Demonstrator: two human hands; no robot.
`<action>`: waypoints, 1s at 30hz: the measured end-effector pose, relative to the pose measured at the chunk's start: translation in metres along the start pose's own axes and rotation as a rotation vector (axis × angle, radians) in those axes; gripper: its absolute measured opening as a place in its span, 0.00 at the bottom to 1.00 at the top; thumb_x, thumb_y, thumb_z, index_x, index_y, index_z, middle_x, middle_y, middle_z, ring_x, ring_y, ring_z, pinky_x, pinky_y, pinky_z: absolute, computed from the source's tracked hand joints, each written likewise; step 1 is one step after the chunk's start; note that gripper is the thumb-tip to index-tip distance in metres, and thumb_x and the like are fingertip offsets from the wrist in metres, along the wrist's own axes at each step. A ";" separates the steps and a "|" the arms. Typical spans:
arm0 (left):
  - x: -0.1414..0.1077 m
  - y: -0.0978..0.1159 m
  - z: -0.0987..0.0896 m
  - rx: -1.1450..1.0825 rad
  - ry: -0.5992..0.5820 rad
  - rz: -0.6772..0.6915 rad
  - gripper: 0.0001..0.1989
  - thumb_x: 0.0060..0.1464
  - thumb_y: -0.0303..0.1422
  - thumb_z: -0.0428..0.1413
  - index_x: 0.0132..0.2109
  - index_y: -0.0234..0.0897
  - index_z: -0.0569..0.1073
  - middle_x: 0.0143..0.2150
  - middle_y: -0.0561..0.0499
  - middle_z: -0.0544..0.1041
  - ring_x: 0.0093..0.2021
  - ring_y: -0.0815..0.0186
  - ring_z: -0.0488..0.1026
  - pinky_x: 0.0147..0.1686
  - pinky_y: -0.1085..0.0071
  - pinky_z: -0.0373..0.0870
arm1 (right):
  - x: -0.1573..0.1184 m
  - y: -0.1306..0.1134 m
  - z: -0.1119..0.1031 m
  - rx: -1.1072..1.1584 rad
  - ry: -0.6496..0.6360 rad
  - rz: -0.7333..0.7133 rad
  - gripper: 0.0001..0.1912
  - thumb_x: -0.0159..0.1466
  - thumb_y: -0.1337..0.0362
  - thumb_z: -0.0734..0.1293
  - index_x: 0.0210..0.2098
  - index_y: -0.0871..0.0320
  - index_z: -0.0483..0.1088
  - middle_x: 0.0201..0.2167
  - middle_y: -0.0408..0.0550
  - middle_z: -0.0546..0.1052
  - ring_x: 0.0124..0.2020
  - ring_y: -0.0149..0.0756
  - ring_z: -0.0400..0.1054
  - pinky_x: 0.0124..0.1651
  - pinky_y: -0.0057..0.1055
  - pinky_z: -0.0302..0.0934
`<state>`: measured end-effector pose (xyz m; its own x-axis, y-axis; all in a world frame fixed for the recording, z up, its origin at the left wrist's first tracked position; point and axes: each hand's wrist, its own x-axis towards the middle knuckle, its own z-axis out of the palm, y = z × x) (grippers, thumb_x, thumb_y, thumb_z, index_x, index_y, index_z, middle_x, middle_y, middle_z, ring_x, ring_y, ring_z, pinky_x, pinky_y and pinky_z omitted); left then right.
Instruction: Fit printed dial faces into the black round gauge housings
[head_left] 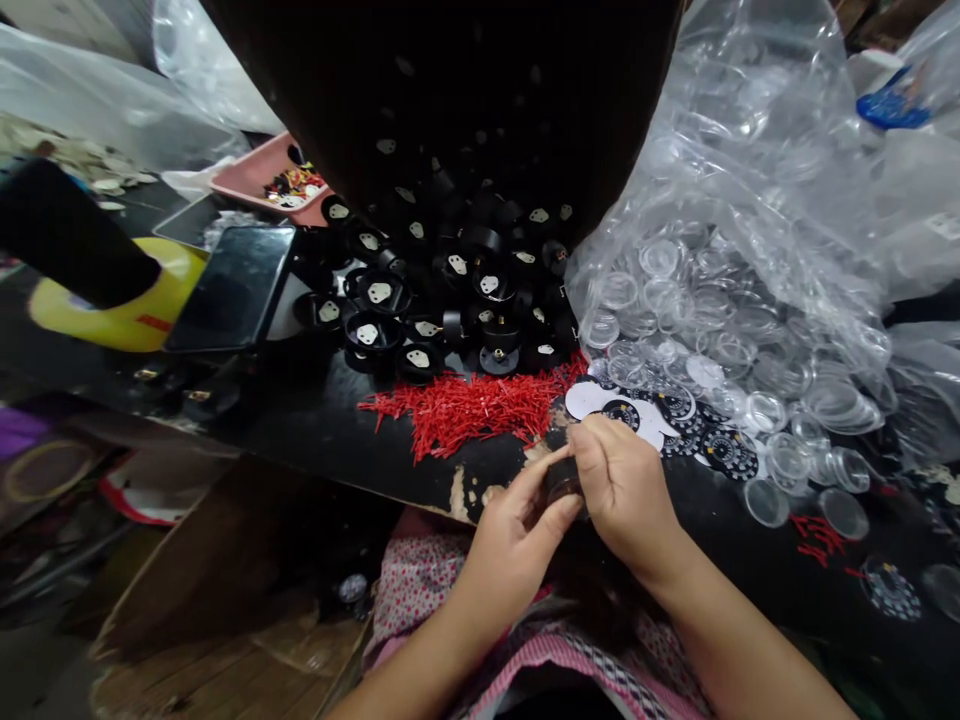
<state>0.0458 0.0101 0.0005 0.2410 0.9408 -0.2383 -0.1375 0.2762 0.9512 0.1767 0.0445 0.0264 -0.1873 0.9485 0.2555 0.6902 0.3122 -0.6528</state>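
Close to the table's front edge, my left hand (pixel 517 535) has its fingers and thumb curled around a dark round gauge housing (pixel 564 484), which is mostly covered by the hands. My right hand (pixel 626 485) is closed right beside it, thumb and fingers pressed together over the housing's upper right side. Anything small between those fingers is hidden. Beyond the hands lies a pile of red pointer needles (pixel 480 405). Printed black dial faces (pixel 727 452) and white dial discs are spread just past my right hand.
Black housings (pixel 379 292) with pale plates spill from a large dark bag (pixel 465 90). Clear round covers (pixel 787 455) pour from a plastic bag (pixel 757 180) at right. To the left are a phone (pixel 232 285), a yellow round base (pixel 105 300) and a pink tray (pixel 251 172).
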 end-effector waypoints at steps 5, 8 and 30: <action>-0.026 -0.001 -0.032 0.101 0.157 -0.116 0.17 0.54 0.37 0.60 0.52 0.47 0.77 0.54 0.50 0.79 0.56 0.55 0.74 0.58 0.60 0.68 | -0.002 0.000 -0.003 0.186 -0.266 0.072 0.16 0.72 0.57 0.57 0.31 0.56 0.68 0.30 0.44 0.73 0.34 0.34 0.66 0.39 0.32 0.57; -0.065 -0.020 -0.083 0.235 0.515 -0.137 0.17 0.53 0.41 0.60 0.50 0.47 0.78 0.51 0.49 0.81 0.54 0.51 0.76 0.56 0.56 0.70 | -0.004 0.003 -0.009 0.276 -0.354 0.138 0.13 0.71 0.55 0.58 0.39 0.53 0.71 0.38 0.46 0.76 0.40 0.36 0.70 0.43 0.34 0.60; 0.074 0.042 -0.149 1.295 0.498 0.525 0.11 0.51 0.33 0.62 0.43 0.41 0.74 0.47 0.43 0.77 0.58 0.47 0.67 0.67 0.42 0.42 | -0.021 0.002 -0.013 0.204 -0.547 0.076 0.06 0.67 0.64 0.63 0.40 0.52 0.73 0.42 0.46 0.80 0.42 0.40 0.74 0.46 0.37 0.67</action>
<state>-0.0851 0.1201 -0.0062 0.0528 0.9179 0.3933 0.8930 -0.2196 0.3927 0.1912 0.0245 0.0295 -0.5134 0.8418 -0.1668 0.5772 0.1950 -0.7930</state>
